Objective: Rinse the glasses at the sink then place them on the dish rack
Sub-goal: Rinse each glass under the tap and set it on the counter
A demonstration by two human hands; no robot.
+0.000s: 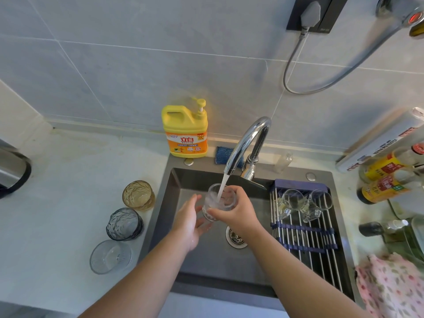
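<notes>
Head view, over the sink [206, 260]: right grip [234, 211] wrapped round a clear ribbed glass [218, 203], mouth up, directly under the faucet [247, 143], water stream [220, 188] pouring into it. Left grip [190, 223] released, fingers straight, palm facing the glass's left side, just beside its base. On the table [68, 180] along the sink's left edge, three more in a row: amber glass [138, 195], grey-blue glass [124, 223], wide clear glass [110, 257]. Two clear glasses [291, 200] lying at the far end of the dish rack [305, 237] across the sink's right side.
</notes>
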